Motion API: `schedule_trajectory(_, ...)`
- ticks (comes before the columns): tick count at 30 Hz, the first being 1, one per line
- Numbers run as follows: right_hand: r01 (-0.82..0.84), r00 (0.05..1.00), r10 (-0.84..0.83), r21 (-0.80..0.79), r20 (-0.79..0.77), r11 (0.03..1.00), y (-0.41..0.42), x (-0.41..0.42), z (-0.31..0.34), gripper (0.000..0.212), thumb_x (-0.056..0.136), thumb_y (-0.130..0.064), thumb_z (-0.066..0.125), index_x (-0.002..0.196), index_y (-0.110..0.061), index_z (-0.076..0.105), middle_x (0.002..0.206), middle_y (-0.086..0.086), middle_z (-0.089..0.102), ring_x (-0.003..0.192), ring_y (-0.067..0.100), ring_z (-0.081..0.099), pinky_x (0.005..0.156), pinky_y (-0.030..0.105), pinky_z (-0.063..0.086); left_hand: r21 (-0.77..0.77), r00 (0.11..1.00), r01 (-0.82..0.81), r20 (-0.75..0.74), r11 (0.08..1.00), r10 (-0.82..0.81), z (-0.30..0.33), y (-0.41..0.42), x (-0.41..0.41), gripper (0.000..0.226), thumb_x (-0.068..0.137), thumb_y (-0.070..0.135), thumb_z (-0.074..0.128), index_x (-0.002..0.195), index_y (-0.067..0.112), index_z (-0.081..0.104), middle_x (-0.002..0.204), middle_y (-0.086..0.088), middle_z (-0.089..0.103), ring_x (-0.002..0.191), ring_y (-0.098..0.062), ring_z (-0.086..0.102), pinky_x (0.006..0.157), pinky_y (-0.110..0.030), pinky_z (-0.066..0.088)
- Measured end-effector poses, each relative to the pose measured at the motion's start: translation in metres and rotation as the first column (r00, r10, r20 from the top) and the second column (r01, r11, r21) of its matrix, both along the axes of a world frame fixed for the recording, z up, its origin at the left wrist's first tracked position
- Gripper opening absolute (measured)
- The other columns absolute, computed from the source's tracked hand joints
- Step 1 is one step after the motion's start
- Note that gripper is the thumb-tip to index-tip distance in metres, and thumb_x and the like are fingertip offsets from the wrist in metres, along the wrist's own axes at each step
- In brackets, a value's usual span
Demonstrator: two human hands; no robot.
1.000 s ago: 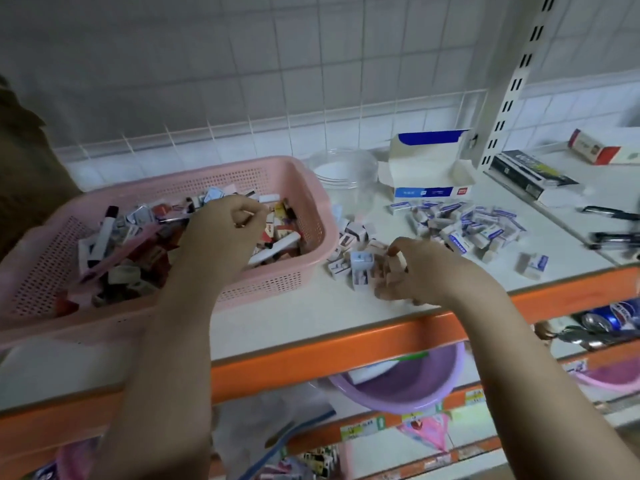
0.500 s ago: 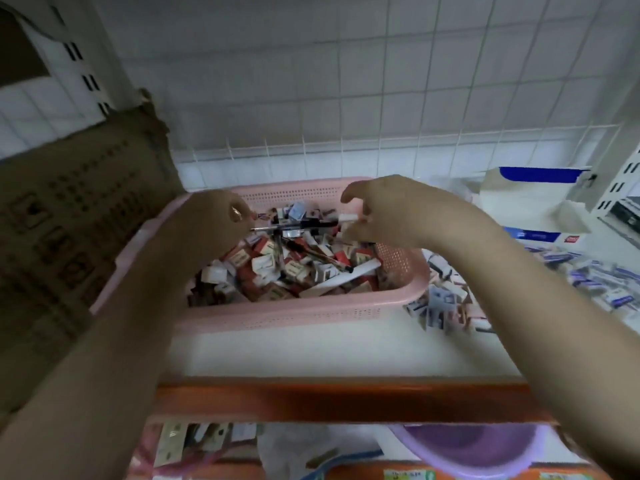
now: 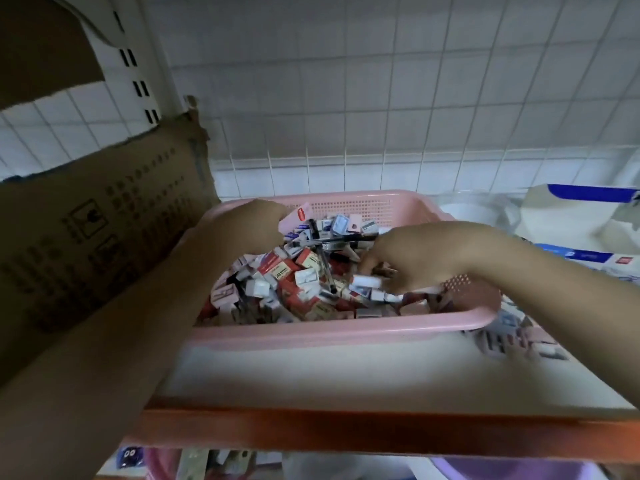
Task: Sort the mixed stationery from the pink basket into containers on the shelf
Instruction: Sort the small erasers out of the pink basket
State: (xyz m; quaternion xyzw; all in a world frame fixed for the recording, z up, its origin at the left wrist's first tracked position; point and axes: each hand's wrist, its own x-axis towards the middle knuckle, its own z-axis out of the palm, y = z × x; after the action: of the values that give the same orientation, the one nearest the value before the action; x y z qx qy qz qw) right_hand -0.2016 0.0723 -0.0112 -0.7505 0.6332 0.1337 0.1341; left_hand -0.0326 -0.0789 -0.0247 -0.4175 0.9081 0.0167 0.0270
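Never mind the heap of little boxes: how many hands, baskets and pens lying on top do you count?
Hands: 2, the left hand and the right hand, which pinches a small white box
Pink basket: 1
Pens on top: 2, black pen and clear-barrelled pen
Total: 5

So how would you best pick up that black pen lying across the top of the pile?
Pinch the black pen at mid-barrel, coming from above. It lies roughly level on top of the pile in the pink basket, its middle exposed, though another pen crosses it near the left.
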Motion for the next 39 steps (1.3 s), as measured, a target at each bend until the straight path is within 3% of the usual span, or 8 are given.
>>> schedule_trajectory(4,0.129,0.916,-0.112,-0.017,0.385,0.992,-0.005,-0.012,0.018,0.021,0.092,-0.015,0.056,0.111,-0.025,0.053,0.092,0.003,0.065,0.073,0.012,0.063,0.072,0.031,0.054,0.08,0.968,-0.086,-0.228,0.993,0.103,0.006,0.002,-0.003,0.011,0.097,0.008,0.04,0.108,0.006,0.038,0.086,-0.008,0.05,0.073,-0.021,0.054,0.062,-0.034,0.045)
schedule_trajectory(7,0.241,0.913,-0.157,-0.186,0.377,0.953,-0.029,-0.021,0.02,0.02,0.095,-0.016,0.05,0.115,-0.016,0.052,0.089,0.007,0.061,0.065,0.015,0.056,0.064,0.033,0.048,-0.015,0.961,-0.196,-0.204,0.981,0.189,0.007,0.007,0.002,0.014,0.098,0.008,0.039,0.111,0.003,0.038,0.091,-0.014,0.053,0.064,-0.018,0.049,0.049,-0.025,0.037)
schedule_trajectory(14,0.165,0.973,-0.223,0.483,0.063,0.86,-0.053,-0.017,0.028,0.047,0.092,-0.047,0.051,0.137,-0.034,0.045,0.133,-0.004,0.052,0.112,0.031,0.059,0.087,0.049,0.053,0.19,0.954,-0.221,0.247,0.957,0.171,-0.007,0.0,0.029,0.08,0.084,0.071,0.039,0.139,0.013,0.038,0.139,-0.014,0.043,0.123,-0.028,0.043,0.101,-0.035,0.035)
schedule_trajectory(21,0.174,0.982,-0.154,-0.198,0.113,0.965,-0.093,-0.013,0.007,0.047,0.097,-0.043,0.044,0.136,-0.018,0.047,0.139,0.005,0.05,0.121,0.024,0.05,0.102,0.035,0.04,0.362,1.0,0.029,-0.01,0.932,-0.027,0.011,0.025,0.031,0.051,0.093,0.054,0.041,0.138,0.031,0.044,0.145,0.007,0.042,0.128,-0.013,0.041,0.095,-0.022,0.025)
schedule_trajectory(26,0.176,0.984,-0.18,-0.261,0.01,0.949,-0.108,-0.013,-0.038,0.064,0.091,-0.061,0.036,0.143,-0.024,0.037,0.145,0.012,0.036,0.127,0.032,0.044,0.105,0.043,0.039,0.439,0.991,0.104,0.025,0.892,-0.128,0.008,0.039,0.033,0.043,0.092,0.057,0.04,0.125,0.037,0.058,0.131,0.017,0.055,0.117,-0.006,0.049,0.102,-0.023,0.029)
schedule_trajectory(30,0.173,0.984,-0.17,-0.094,0.044,0.98,-0.106,-0.012,-0.034,0.076,0.084,-0.069,0.042,0.148,-0.03,0.025,0.154,-0.001,0.027,0.144,0.025,0.014,0.114,0.045,0.023,0.411,0.996,-0.013,-0.074,0.911,0.047,0.009,0.028,0.03,0.037,0.091,0.05,0.049,0.087,0.021,0.071,0.08,0.005,0.067,0.072,-0.01,0.057,0.067,-0.018,0.042)
schedule_trajectory(34,0.308,0.935,-0.272,-0.136,0.228,0.942,-0.098,-0.001,-0.037,0.074,0.086,-0.069,0.04,0.146,-0.026,0.032,0.151,0.005,0.033,0.138,0.028,0.03,0.112,0.038,0.024,0.134,0.95,-0.199,-0.217,0.971,0.225,-0.002,0.001,0.024,0.032,0.094,0.03,0.053,0.103,0.005,0.07,0.105,-0.013,0.069,0.089,-0.024,0.062,0.076,-0.029,0.049)
schedule_trajectory(39,0.354,0.935,-0.344,-0.135,0.092,0.926,-0.104,0.017,-0.04,0.076,0.089,-0.071,0.017,0.145,-0.022,0.034,0.151,0.006,0.035,0.139,0.029,0.03,0.112,0.044,0.023,0.09,0.948,-0.226,-0.207,0.97,0.24,-0.009,-0.017,0.01,0.032,0.095,0.018,0.048,0.119,0.002,0.061,0.12,-0.014,0.063,0.079,-0.024,0.058,0.051,-0.017,0.039)
